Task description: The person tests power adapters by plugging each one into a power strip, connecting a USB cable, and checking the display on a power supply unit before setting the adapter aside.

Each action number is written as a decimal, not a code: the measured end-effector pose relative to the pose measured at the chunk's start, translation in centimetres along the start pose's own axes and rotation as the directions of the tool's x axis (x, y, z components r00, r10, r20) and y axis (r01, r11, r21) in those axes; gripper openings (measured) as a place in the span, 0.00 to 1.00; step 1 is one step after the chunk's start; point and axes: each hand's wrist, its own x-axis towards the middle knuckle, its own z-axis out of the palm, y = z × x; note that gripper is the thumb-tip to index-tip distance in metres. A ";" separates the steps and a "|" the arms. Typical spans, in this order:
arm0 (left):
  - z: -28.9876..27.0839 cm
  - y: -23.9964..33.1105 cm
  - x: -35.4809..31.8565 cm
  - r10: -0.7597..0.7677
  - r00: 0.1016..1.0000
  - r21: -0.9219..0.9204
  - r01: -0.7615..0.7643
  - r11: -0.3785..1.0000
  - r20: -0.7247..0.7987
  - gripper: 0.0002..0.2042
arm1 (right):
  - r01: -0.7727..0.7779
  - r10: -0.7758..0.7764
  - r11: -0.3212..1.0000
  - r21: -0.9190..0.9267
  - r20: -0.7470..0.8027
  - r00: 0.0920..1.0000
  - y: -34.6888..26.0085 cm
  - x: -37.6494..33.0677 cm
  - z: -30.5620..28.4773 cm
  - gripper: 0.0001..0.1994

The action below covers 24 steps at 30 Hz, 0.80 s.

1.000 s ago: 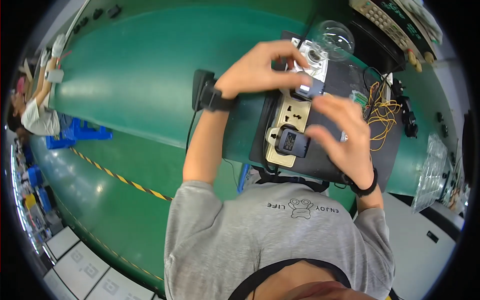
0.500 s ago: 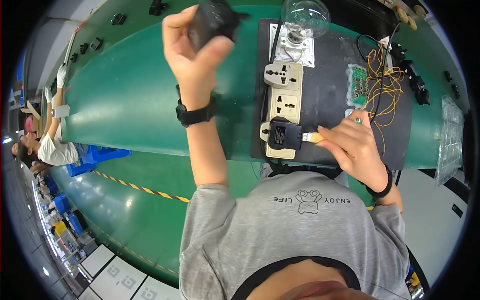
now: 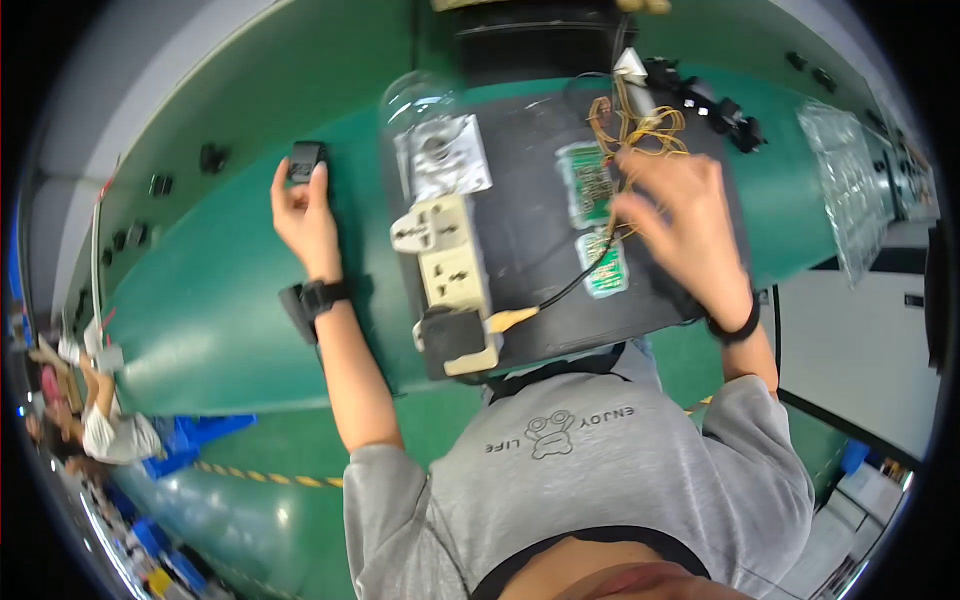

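Note:
Over the green table on the left, my left hand [image 3: 303,222] grips a black power adapter [image 3: 306,160] between thumb and fingers. My right hand [image 3: 695,235] is blurred, its thumb and forefinger apart, beside the green circuit board [image 3: 588,185] and a tangle of yellow wires [image 3: 655,130]. Another black adapter [image 3: 453,334] sits in the near end of the white power strip [image 3: 453,290]. A yellow-ended plug [image 3: 513,320] is in that adapter, its black cable [image 3: 570,287] running toward my right hand. A smaller green board [image 3: 604,266] lies just below the larger one.
A clear glass bulb [image 3: 420,100] stands on a white base at the back of the dark mat [image 3: 525,190]. Black adapters [image 3: 735,125] lie at the back right, near a clear plastic tray [image 3: 845,190]. Several small black parts line the far left edge. Other people sit far left.
My left hand has lowered the adapter toward the table at the left. My right hand has let go of the yellow-ended plug and moved up to the boards and wires. The view has turned.

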 end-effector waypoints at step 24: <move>1.5 0.6 -0.6 0.120 0.984 0.231 -0.149 0.961 0.135 0.29 | -0.436 0.387 -0.047 0.899 0.419 0.821 6.8 -0.9 -4.1 0.23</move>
